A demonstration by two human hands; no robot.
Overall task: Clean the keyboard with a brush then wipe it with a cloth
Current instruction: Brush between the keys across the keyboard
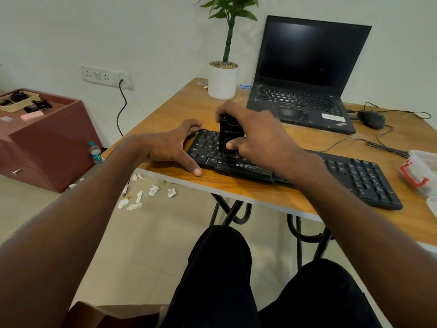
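Two hands over wooden table (165, 110): right fingers (230, 146) grip brush (230, 136), left fingers (189, 127) splayed.

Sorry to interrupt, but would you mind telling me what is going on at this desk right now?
A seated person is cleaning a black keyboard on a wooden table. The right hand grips a black brush tool held upright, its lower end down on the keys near the left side. The left hand rests on the keyboard's left end, steadying it. An open laptop, a mouse and a potted plant sit behind. No cloth is in use yet.
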